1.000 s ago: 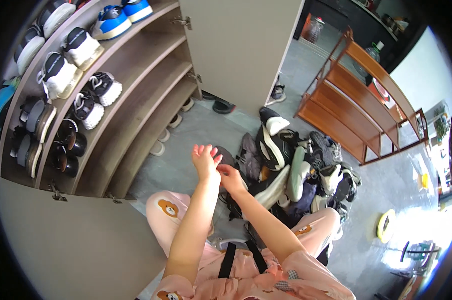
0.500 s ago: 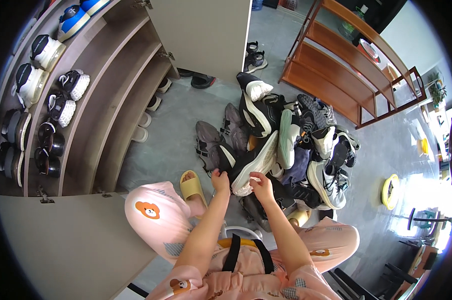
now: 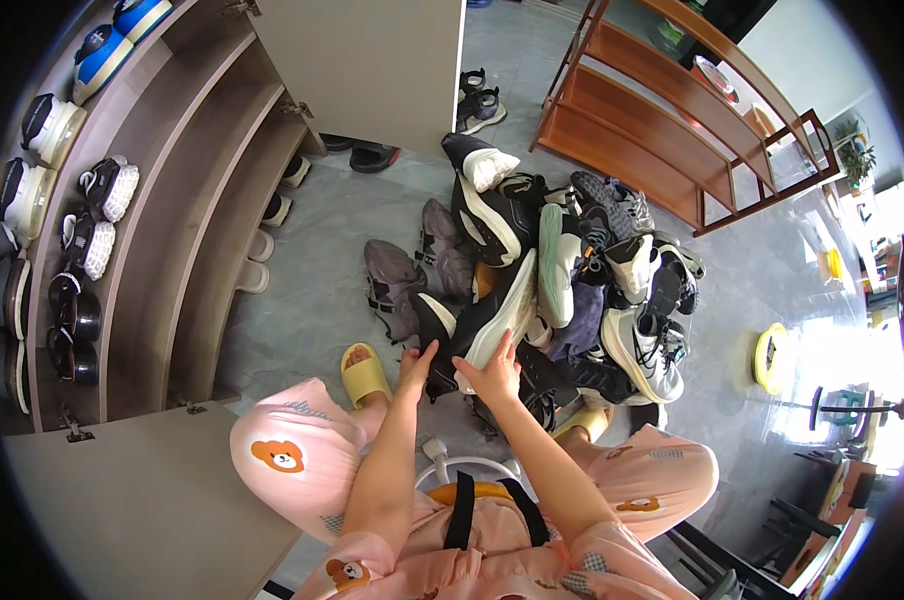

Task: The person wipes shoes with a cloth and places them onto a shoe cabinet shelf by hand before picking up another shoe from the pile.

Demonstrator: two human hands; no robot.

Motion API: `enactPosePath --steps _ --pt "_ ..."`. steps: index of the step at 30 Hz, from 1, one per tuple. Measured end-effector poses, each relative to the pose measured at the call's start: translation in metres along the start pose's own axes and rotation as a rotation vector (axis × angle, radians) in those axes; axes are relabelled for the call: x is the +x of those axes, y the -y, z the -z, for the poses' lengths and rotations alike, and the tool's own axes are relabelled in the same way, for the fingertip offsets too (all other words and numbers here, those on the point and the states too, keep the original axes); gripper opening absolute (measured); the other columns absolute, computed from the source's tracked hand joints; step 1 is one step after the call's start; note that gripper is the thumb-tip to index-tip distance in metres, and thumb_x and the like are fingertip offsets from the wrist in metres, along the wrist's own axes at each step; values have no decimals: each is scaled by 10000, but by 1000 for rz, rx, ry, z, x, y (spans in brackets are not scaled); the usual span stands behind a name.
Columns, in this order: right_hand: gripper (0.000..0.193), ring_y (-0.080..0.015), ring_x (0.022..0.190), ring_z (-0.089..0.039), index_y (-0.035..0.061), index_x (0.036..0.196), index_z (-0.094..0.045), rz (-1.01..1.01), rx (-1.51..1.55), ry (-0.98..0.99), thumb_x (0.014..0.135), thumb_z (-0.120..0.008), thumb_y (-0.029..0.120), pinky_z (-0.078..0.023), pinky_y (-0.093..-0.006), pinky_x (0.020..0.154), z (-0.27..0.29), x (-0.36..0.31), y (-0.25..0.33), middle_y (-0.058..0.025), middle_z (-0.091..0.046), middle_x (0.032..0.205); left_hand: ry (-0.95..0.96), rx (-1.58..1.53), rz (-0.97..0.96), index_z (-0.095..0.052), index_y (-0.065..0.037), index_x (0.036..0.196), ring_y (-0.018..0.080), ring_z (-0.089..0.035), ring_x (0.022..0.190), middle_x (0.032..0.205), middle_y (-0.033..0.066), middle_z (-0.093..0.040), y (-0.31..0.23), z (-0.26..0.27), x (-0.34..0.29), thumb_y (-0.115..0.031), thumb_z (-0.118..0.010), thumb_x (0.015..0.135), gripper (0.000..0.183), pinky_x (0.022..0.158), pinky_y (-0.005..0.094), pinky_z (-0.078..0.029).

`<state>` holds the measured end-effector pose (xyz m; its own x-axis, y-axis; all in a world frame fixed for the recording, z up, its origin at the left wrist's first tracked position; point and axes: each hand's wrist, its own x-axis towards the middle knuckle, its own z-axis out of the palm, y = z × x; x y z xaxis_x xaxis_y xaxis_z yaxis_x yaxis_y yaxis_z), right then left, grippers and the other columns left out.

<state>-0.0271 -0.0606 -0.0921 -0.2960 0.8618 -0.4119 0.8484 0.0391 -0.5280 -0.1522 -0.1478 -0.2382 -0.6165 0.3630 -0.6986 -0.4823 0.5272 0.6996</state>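
A heap of shoes covers the floor between my legs. My right hand [image 3: 493, 374] is at the near end of a black sneaker with a white sole [image 3: 504, 312]. Its thumb and fingers are spread across that end, touching it. Just to the left, my left hand [image 3: 416, 368] has its fingers apart, with the fingertips against or close beside another black shoe with a white edge [image 3: 435, 328]; contact is unclear. Beyond that lie dark grey shoes [image 3: 392, 283]. A shoe with a pale green sole [image 3: 553, 262] leans to the right of the sneaker.
At left, an open shoe cabinet [image 3: 177, 210] holds several pairs on its upper shelves; its lower door [image 3: 152, 495] swings out beside my knee. A brown wooden rack [image 3: 652, 125] stands far right. A yellow round basin [image 3: 771, 358] lies on the floor at right.
Both hands have shifted slightly left in the picture as the view moved. The right hand has spread its fingers over the sneaker's near end, and the left hand's fingers have opened.
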Motion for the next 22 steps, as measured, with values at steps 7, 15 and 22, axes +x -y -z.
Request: enactPosePath --steps 7,15,22 --pt "1236 -342 1214 -491 38 1511 -55 -107 881 177 597 -874 188 -459 -408 972 -21 17 -47 -207 -397 1405 -215 -391 -195 -576 19 1011 126 -579 756 880 59 -636 -11 -2 -25 -227 -789 795 391 661 258 -457" --pt "983 -235 1206 -507 126 1520 -233 -259 1100 299 700 -776 119 -412 -346 994 54 -20 -52 -96 -508 1355 -266 -73 -432 -629 36 1052 98 -581 737 843 34 -644 -100 -14 -62 -62 -768 777 324 690 230 -463" --pt "968 -207 1320 -425 149 1525 -247 24 961 304 724 -789 178 -308 -319 1094 60 -60 -64 -94 -467 1419 -255 -210 -628 -604 22 1140 132 -615 823 929 72 -641 -126 -2 -84 41 -692 787 364 770 257 -498"
